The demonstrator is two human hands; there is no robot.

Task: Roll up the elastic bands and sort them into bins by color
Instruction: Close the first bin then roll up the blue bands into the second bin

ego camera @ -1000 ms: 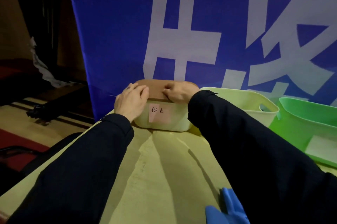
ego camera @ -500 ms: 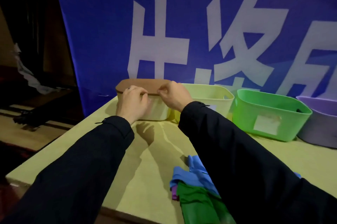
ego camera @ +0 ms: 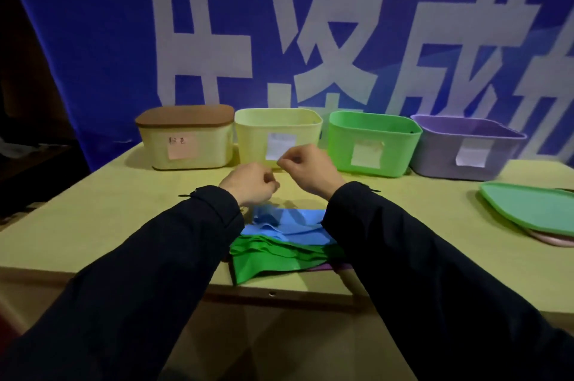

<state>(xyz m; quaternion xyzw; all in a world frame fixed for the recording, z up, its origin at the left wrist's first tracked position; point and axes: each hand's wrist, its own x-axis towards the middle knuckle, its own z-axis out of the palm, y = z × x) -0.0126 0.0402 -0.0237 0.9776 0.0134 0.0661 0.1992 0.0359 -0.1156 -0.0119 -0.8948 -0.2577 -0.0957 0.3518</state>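
At the near edge of the table (ego camera: pixel 93 225), between the two dark sleeves, lies the heap of elastic bands: blue bands (ego camera: pixel 289 224) on the far side, green bands (ego camera: pixel 273 259) overlapping them on the near side, and a sliver of purple band (ego camera: pixel 326 267) peeking out at the right. They look thin, limp and light, draping in soft folds, so they should roll easily but may spring open or slide on one another; a sensible hold would be a pinch at one free end or corner, lifting a single sheet clear of the pile.

Along the far side stand four bins in a row: a cream bin (ego camera: pixel 186 147) capped with a brown lid (ego camera: pixel 186 115), then an open yellow bin (ego camera: pixel 278 132), a green bin (ego camera: pixel 372 144) and a purple bin (ego camera: pixel 466 151), each with a paper label. A loose green lid (ego camera: pixel 528 206) lies at the right.

Both hands hover above the table just beyond the blue bands. The left hand (ego camera: pixel 248 183) and the right hand (ego camera: pixel 309 168) have their fingers curled inward, thumbs meeting fingertips, and neither appears to hold anything; the right sits a little higher and farther than the left.
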